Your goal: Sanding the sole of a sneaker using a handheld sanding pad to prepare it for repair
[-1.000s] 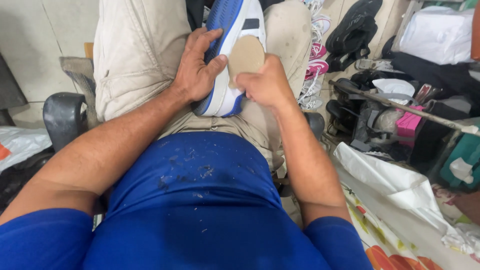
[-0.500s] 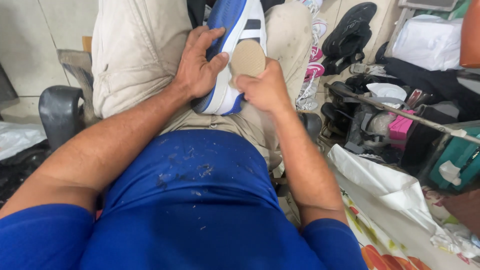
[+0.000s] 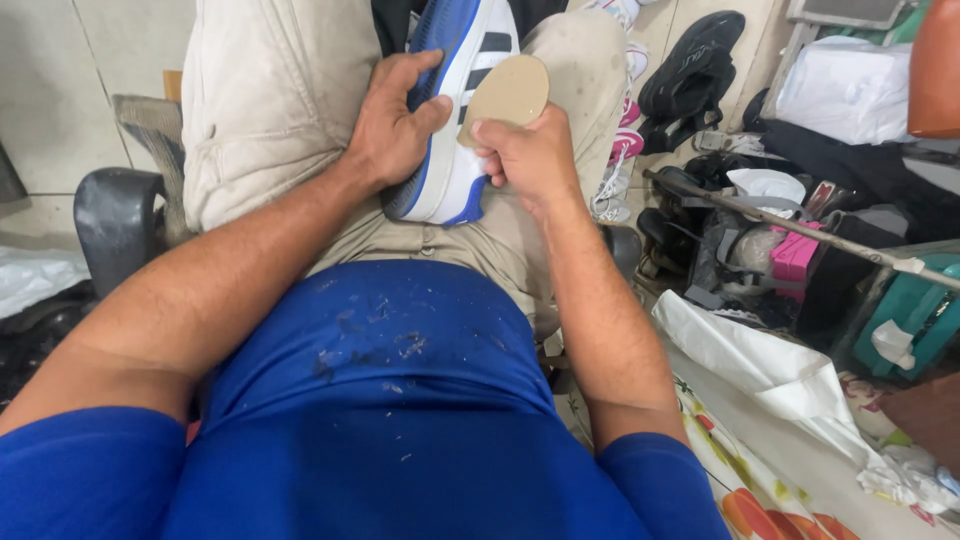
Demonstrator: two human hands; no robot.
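Observation:
A blue and white sneaker (image 3: 455,150) with dark side stripes lies on my lap, across beige trousers (image 3: 265,110). My left hand (image 3: 392,125) clasps its left side, fingers wrapped over the upper. My right hand (image 3: 530,155) pinches a tan oval insole piece (image 3: 508,92) and holds it up just to the right of the shoe's opening. The toe end of the sneaker runs out of view at the top.
A pile of dark shoes and sandals (image 3: 700,70) lies at the upper right. A metal rod (image 3: 800,230) slants over bags, a pink box (image 3: 795,255) and a teal case (image 3: 905,310). White cloth (image 3: 760,360) and a fruit-print sheet (image 3: 770,500) cover the lower right. A dark chair arm (image 3: 115,215) is at left.
My right hand has lifted the tan insole piece a little higher and clear of the sneaker. My left hand keeps its hold on the shoe.

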